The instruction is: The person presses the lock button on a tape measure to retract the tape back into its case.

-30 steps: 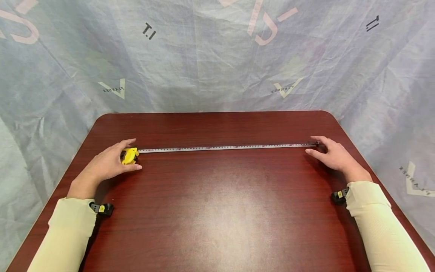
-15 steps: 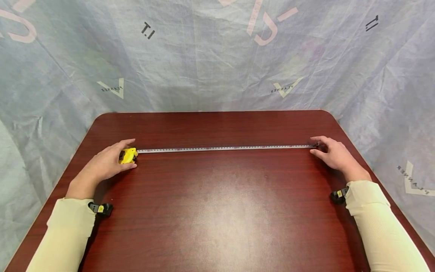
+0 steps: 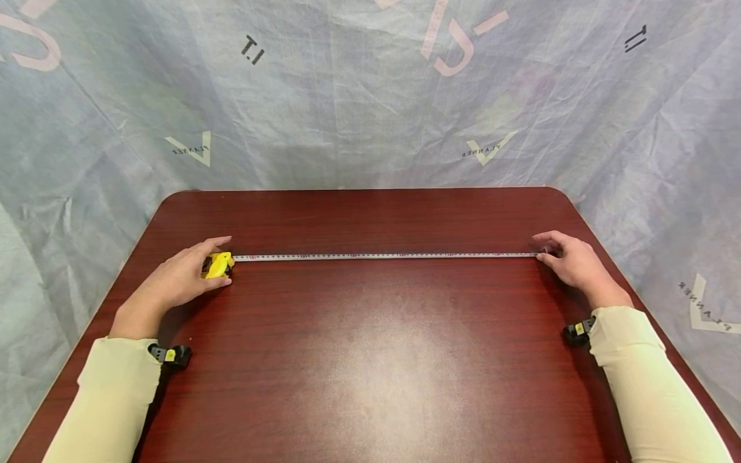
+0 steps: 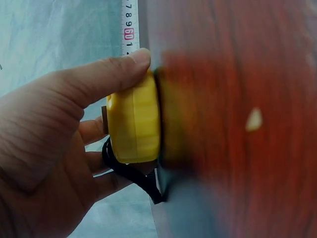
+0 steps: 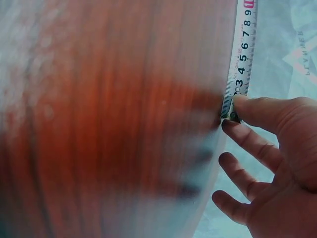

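A tape measure with a yellow case (image 3: pixel 220 265) lies toward the left of the table, its white blade (image 3: pixel 376 256) drawn out in a straight line to the right. My left hand (image 3: pixel 176 273) holds the case between thumb and fingers. In the left wrist view the thumb lies across the top of the case, the blade reads about 60 just beyond it, and a black strap (image 4: pixel 131 173) hangs below. At the far end my right hand (image 3: pixel 573 260) pinches the blade tip. The right wrist view has the thumb over the low numbers, index fingertip at the end, other fingers spread apart.
The dark red wooden table (image 3: pixel 370 360) has rounded back corners. A grey-blue printed cloth (image 3: pixel 347 96) hangs behind it and along both sides. Each wrist wears a black strapped camera (image 3: pixel 576 333) below a pale sleeve (image 3: pixel 642 379).
The right end of the blade has come nearer to me, and my right thumb now meets it. My left thumb has drawn in against the case, which has barely moved.
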Demonstrator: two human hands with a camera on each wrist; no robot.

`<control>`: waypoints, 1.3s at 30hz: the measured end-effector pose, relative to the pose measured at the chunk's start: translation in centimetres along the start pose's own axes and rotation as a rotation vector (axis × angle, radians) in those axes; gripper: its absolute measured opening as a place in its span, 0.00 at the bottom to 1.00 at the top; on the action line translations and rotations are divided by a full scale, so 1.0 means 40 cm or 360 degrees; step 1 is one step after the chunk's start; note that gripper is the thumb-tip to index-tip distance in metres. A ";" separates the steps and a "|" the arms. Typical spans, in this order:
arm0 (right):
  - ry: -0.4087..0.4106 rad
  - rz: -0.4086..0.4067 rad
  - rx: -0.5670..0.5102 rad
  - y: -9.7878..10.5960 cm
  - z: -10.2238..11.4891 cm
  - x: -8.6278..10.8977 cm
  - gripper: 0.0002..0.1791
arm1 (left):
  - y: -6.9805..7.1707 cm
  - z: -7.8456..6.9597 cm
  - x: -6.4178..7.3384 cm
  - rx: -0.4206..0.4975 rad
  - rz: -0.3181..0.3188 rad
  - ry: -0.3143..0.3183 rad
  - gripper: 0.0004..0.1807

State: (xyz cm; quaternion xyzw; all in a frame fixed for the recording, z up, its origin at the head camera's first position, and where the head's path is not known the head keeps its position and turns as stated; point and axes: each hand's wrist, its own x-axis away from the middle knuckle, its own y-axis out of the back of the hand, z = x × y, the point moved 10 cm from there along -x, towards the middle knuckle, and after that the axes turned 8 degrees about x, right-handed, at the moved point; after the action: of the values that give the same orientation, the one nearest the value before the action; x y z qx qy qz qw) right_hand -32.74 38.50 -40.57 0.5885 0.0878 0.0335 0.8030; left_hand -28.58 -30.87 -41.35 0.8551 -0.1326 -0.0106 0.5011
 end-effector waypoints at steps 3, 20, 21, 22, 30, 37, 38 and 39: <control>-0.0013 -0.0008 -0.0002 -0.002 -0.004 0.000 0.20 | 0.001 -0.002 0.001 -0.0002 0.0003 -0.0009 0.50; -0.0008 -0.0135 -0.0045 0.026 0.005 0.000 0.12 | 0.029 -0.015 0.010 0.0013 -0.0039 -0.0066 0.42; -0.0010 -0.0143 -0.0052 0.030 0.004 -0.001 0.11 | 0.033 -0.017 0.011 0.0014 -0.0046 -0.0073 0.41; -0.0015 -0.0150 -0.0056 0.034 0.003 -0.002 0.11 | 0.037 -0.021 0.011 0.0014 -0.0056 -0.0082 0.41; -0.0028 -0.0182 -0.0099 0.063 -0.009 -0.006 0.11 | 0.070 -0.049 0.012 -0.0016 -0.0113 -0.0172 0.39; -0.0003 -0.0271 -0.0094 0.082 -0.016 -0.006 0.10 | 0.092 -0.065 0.015 -0.0025 -0.0087 -0.0166 0.38; -0.0005 -0.0280 -0.0093 0.085 -0.017 -0.005 0.10 | 0.095 -0.067 0.016 -0.0025 -0.0085 -0.0170 0.38; -0.0007 -0.0293 -0.0097 0.089 -0.018 -0.005 0.09 | 0.098 -0.070 0.017 -0.0027 -0.0088 -0.0178 0.37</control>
State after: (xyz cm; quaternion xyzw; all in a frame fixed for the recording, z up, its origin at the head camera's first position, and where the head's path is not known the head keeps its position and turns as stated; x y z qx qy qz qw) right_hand -32.89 40.21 -37.38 0.5533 0.1386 -0.0391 0.8204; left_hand -28.36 -30.45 -36.49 0.8523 -0.1368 -0.0734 0.4995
